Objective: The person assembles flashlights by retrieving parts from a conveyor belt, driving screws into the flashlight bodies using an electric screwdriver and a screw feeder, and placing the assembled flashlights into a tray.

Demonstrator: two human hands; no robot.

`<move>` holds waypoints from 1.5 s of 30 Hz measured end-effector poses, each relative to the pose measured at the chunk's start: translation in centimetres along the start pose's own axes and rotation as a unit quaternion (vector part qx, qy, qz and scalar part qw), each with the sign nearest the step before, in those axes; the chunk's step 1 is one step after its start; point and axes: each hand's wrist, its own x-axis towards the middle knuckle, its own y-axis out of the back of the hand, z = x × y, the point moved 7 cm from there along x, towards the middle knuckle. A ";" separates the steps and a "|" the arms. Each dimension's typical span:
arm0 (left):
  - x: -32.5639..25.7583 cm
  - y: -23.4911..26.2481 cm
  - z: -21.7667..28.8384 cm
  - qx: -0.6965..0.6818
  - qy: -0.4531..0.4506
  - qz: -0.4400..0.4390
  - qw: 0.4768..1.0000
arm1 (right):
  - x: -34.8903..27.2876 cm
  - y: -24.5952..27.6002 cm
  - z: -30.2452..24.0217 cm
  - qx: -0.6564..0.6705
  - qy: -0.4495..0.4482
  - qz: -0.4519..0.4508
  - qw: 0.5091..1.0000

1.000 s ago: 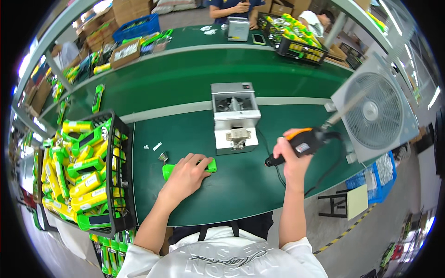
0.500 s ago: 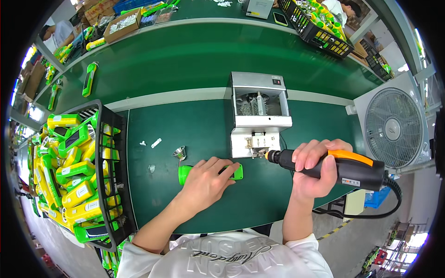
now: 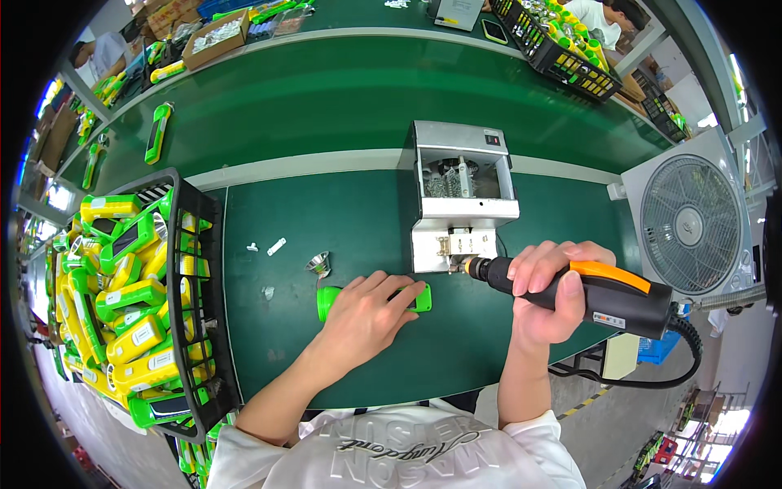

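My right hand (image 3: pixel 547 297) is wrapped around a black electric screwdriver (image 3: pixel 631 308) with an orange lever. Its tip points left and meets the front outlet of a metal screw feeder (image 3: pixel 460 210), whose open window shows a heap of small screws. My left hand (image 3: pixel 362 319) lies over a green flashlight housing (image 3: pixel 328 303), fingers curled around it against the table; the palm hides its middle. A shiny reflector cup (image 3: pixel 319 263) sits beside the housing's left end, seemingly joined by a thin wire.
A black crate (image 3: pixel 216 301) heaped with green-and-yellow flashlights stands at left. Small white parts (image 3: pixel 277 246) lie on the green table. A fan (image 3: pixel 691 224) stands at right. The raised shelf behind carries two flashlights (image 3: pixel 159 134), an open parts box (image 3: pixel 216 39) and another full crate (image 3: pixel 562 69).
The whole view has shifted slightly. Relative to the feeder, the screwdriver tip sits a touch further left at the outlet. Both hands keep their holds.
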 end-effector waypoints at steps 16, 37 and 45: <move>0.3 -0.1 -0.1 -0.018 0.001 -0.008 1.000 | 6.2 -4.2 4.6 -0.015 -0.241 -0.072 0.968; 0.4 -0.5 -0.4 -0.011 0.025 -0.036 0.999 | -0.9 -2.6 4.3 0.008 -0.172 -0.043 0.984; 0.5 -0.3 -0.5 -0.018 0.025 -0.032 0.999 | -1.5 -2.5 5.0 0.015 -0.173 -0.033 0.984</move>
